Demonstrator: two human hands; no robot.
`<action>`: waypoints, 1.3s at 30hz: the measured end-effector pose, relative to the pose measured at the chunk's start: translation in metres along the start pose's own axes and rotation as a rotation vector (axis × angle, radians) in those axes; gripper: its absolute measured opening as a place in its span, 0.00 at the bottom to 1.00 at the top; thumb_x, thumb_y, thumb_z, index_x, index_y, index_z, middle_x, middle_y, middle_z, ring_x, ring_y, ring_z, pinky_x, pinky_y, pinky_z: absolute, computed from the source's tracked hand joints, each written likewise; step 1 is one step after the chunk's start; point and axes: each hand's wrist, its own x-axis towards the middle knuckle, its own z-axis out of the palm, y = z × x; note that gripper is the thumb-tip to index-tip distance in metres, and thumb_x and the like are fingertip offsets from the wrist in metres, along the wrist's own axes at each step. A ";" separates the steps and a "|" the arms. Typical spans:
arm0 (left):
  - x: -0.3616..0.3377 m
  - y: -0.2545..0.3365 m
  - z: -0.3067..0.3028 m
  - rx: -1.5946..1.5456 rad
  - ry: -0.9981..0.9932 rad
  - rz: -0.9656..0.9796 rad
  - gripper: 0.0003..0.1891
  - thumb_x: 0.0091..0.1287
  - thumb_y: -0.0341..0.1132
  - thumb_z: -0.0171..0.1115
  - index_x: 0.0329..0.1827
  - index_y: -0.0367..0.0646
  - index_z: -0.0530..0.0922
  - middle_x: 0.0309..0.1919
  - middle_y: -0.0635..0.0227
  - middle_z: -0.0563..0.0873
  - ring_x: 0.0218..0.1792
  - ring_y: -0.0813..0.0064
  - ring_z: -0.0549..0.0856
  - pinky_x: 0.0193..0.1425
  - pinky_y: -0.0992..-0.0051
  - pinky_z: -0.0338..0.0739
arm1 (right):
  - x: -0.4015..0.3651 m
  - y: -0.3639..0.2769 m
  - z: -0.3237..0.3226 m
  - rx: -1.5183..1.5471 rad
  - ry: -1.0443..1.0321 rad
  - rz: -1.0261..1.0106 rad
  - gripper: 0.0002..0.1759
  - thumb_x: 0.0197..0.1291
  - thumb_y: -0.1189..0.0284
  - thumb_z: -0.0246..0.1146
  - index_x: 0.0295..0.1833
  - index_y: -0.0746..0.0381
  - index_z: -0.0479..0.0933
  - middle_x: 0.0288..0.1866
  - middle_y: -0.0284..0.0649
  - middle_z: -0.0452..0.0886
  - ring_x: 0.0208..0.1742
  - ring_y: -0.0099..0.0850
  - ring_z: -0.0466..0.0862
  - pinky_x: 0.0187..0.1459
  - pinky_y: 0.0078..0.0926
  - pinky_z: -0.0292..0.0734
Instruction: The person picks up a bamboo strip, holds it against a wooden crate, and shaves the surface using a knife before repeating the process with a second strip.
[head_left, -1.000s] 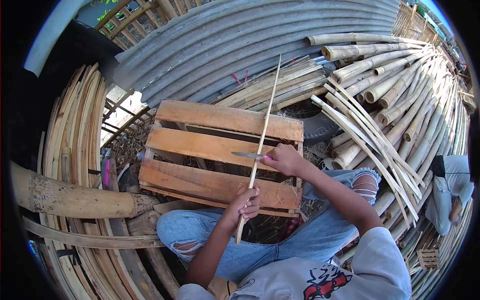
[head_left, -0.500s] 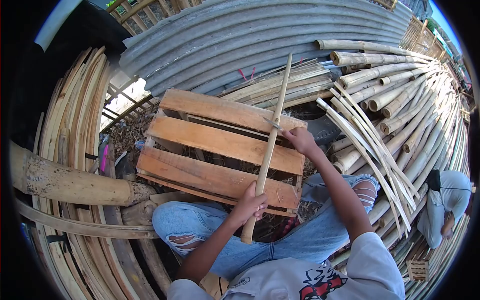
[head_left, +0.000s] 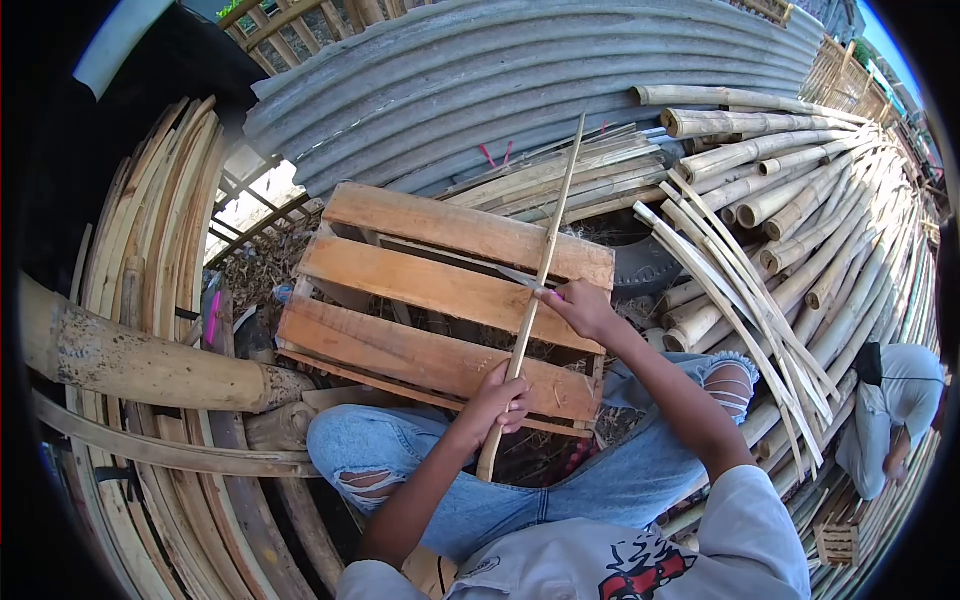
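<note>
Left hand (head_left: 497, 400) closed around the lower part of a thin bamboo strip (head_left: 552, 230), which slants up and away over a wooden pallet (head_left: 420, 285) above the person's knees. Right hand (head_left: 582, 308) clamped on the handle of a knife (head_left: 518, 276), blade laid against the strip at mid-length. Stacked bamboo poles (head_left: 800, 180) lie to the right, a corrugated sheet (head_left: 500, 90) behind; another person (head_left: 890, 400) crouches at the far right.

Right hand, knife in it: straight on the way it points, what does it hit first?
The thin bamboo strip, right ahead of the right hand; the knife seems to sit against it. Beyond lies the wooden pallet, though depth is unclear.
</note>
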 end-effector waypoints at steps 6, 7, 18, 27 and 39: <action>-0.001 -0.008 0.011 0.099 0.082 0.026 0.06 0.67 0.29 0.49 0.38 0.47 0.60 0.17 0.76 0.65 0.09 0.89 0.62 0.09 0.85 0.58 | 0.014 0.029 -0.013 0.065 -0.023 0.119 0.36 0.63 0.42 0.48 0.24 0.66 0.78 0.20 0.54 0.76 0.27 0.51 0.79 0.33 0.45 0.73; 0.000 -0.008 0.010 0.101 0.076 0.027 0.06 0.67 0.29 0.49 0.38 0.47 0.60 0.17 0.76 0.65 0.09 0.89 0.62 0.09 0.85 0.58 | 0.017 0.027 -0.014 0.065 -0.008 0.128 0.37 0.63 0.42 0.48 0.24 0.67 0.78 0.20 0.54 0.76 0.27 0.51 0.80 0.33 0.45 0.73; -0.004 -0.003 0.004 -0.047 0.021 -0.030 0.05 0.67 0.29 0.48 0.37 0.47 0.61 0.17 0.76 0.65 0.09 0.89 0.62 0.09 0.84 0.58 | 0.023 0.053 -0.022 0.165 0.034 0.272 0.36 0.63 0.43 0.46 0.29 0.67 0.79 0.24 0.56 0.78 0.35 0.52 0.81 0.40 0.45 0.74; -0.002 -0.007 0.007 0.212 0.114 0.017 0.06 0.66 0.28 0.48 0.41 0.44 0.61 0.17 0.75 0.66 0.10 0.89 0.63 0.11 0.84 0.62 | 0.023 0.036 -0.026 0.056 -0.032 0.186 0.36 0.63 0.44 0.47 0.25 0.69 0.77 0.22 0.56 0.77 0.31 0.53 0.80 0.36 0.45 0.73; -0.009 0.002 0.007 0.143 0.072 -0.026 0.07 0.65 0.26 0.47 0.43 0.44 0.60 0.17 0.75 0.66 0.10 0.89 0.64 0.11 0.84 0.62 | 0.019 0.028 -0.014 0.099 -0.110 0.062 0.35 0.64 0.45 0.49 0.24 0.69 0.75 0.19 0.53 0.75 0.27 0.51 0.78 0.33 0.43 0.71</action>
